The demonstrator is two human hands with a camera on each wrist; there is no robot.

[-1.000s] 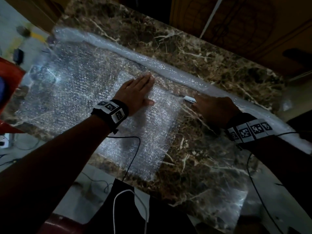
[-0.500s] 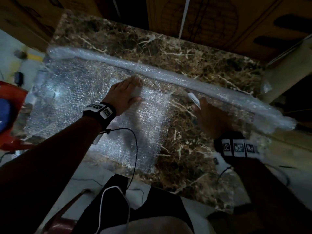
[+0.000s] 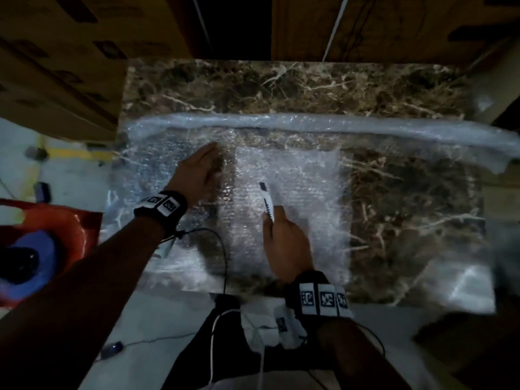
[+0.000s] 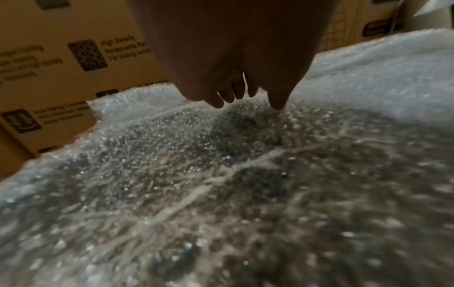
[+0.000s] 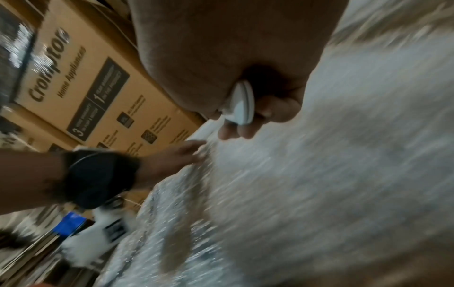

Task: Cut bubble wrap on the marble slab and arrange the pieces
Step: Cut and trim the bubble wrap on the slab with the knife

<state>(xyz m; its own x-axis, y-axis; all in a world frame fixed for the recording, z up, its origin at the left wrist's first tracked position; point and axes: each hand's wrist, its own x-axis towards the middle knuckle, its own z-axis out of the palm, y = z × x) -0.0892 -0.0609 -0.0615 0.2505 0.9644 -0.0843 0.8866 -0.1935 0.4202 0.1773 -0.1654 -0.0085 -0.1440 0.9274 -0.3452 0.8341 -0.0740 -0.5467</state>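
A brown marble slab (image 3: 295, 85) carries a wide sheet of bubble wrap (image 3: 157, 167) whose far edge is rolled into a long tube (image 3: 309, 126). A smaller cut piece (image 3: 292, 198) lies on top at the middle. My left hand (image 3: 201, 167) hovers just left of that piece, fingers relaxed and pointing down at the sheet (image 4: 221, 147), holding nothing. My right hand (image 3: 284, 237) grips a white utility knife (image 3: 267, 202) over the cut piece, tip pointing away from me. In the right wrist view the knife's butt (image 5: 242, 105) sticks out of my curled fingers.
Cardboard boxes (image 3: 70, 60) stand close behind and left of the slab. A red bag with something blue in it (image 3: 42, 249) sits at the lower left. Cables (image 3: 222, 249) trail off the slab's near edge. Bare marble (image 3: 416, 215) shows right of the cut piece.
My left hand lifted off the cut piece and shifted left. My right hand came from the right side to above the cut piece with the knife. The head view swung square to the slab.
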